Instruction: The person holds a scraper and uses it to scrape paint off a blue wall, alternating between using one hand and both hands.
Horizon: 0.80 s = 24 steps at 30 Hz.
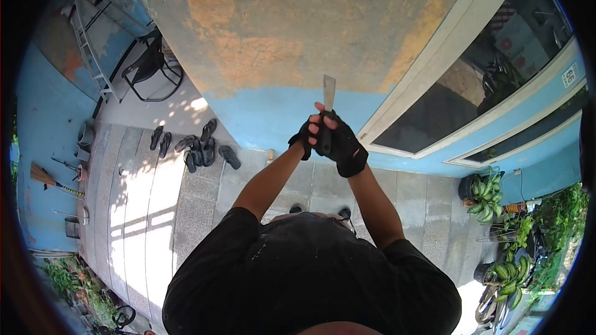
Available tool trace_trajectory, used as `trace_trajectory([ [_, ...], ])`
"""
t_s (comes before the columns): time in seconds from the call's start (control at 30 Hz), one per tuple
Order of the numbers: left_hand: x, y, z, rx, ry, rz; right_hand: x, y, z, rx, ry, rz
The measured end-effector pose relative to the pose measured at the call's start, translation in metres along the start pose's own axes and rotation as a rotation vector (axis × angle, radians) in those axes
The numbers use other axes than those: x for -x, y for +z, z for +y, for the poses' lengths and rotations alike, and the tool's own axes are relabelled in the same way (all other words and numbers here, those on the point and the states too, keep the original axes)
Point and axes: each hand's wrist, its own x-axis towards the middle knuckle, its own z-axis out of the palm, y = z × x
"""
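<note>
A putty knife (329, 91) with a flat metal blade and a dark handle points up toward the wall. My right hand (345, 144), in a black fingerless glove, is closed around the handle. Pressed against it from the left is my left hand (302, 139), gloved the same way and closed at the handle too; part of it is hidden behind the right hand. Ahead is a wall with a patchy grey and orange upper area (292, 31) and a light blue lower band (298, 115). The blade's tip shows in front of the patchy area; contact with it cannot be made out.
A white-framed window (428, 115) adjoins the wall on the right, with potted plants (485, 197) below. Several sandals (198, 152) lie on the paved floor (202, 201) to the left. Farther left are a black chair (152, 68), a ladder (93, 56) and a broom (43, 175).
</note>
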Motion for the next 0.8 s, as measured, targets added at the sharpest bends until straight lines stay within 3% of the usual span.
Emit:
trace_trajectory([
  [0.03, 0.002, 0.005, -0.001, 0.050, -0.018, 0.032, 0.009, 0.008, 0.009, 0.052, 0.071, 0.091],
  [0.1, 0.006, 0.012, -0.003, 0.147, -0.061, 0.098, 0.021, 0.013, 0.037, 0.169, 0.333, 0.065],
  [0.17, 0.003, 0.014, -0.008, 0.246, -0.121, 0.160, 0.031, -0.037, 0.064, 0.608, 0.465, -0.010],
  [0.2, 0.006, 0.016, -0.006, 0.296, -0.148, 0.187, 0.039, -0.049, 0.068, 0.461, 0.340, 0.078],
  [0.23, -0.020, -0.013, -0.025, 0.339, -0.019, 0.088, 0.042, -0.056, 0.062, 0.319, 0.212, 0.155],
  [0.3, 0.006, -0.003, 0.007, 0.316, -0.260, 0.091, 0.052, -0.066, 0.032, 0.624, 0.150, 0.517],
  [0.37, -0.014, -0.023, -0.027, 0.165, -0.173, 0.036, 0.068, -0.066, -0.002, 0.609, 0.138, 0.522],
  [0.47, 0.039, 0.009, -0.014, 0.387, -0.291, -0.219, 0.078, -0.070, -0.031, 0.652, 0.085, 0.495],
  [0.5, 0.038, 0.015, -0.022, 0.553, -0.320, -0.300, 0.076, -0.066, -0.035, 0.457, 0.038, 0.375],
  [0.53, 0.059, 0.034, -0.015, 0.611, -0.301, -0.498, 0.076, -0.064, -0.037, 0.263, -0.005, 0.254],
  [0.57, 0.061, 0.047, -0.020, 0.819, -0.327, -0.667, 0.076, -0.064, -0.036, 0.266, -0.008, 0.254],
  [0.63, 0.077, 0.085, -0.012, 1.437, -0.433, -1.164, 0.074, -0.064, -0.033, 0.121, -0.040, 0.314],
  [0.67, 0.072, 0.085, -0.012, 1.435, -0.432, -1.169, 0.072, -0.064, -0.037, 0.134, -0.060, 0.422],
  [0.7, 0.063, 0.082, -0.018, 1.257, -0.342, -0.918, 0.073, -0.075, -0.042, 0.139, -0.060, 0.421],
  [0.73, 0.071, 0.089, -0.004, 1.073, -0.251, -0.671, 0.073, -0.090, -0.048, 0.354, -0.157, 0.629],
  [0.77, 0.086, 0.092, 0.005, 0.910, -0.120, -0.554, 0.077, -0.104, -0.057, 0.571, -0.256, 0.831],
  [0.8, 0.087, 0.091, 0.009, 0.795, -0.086, -0.439, 0.085, -0.101, -0.067, 0.695, -0.231, 0.819],
])
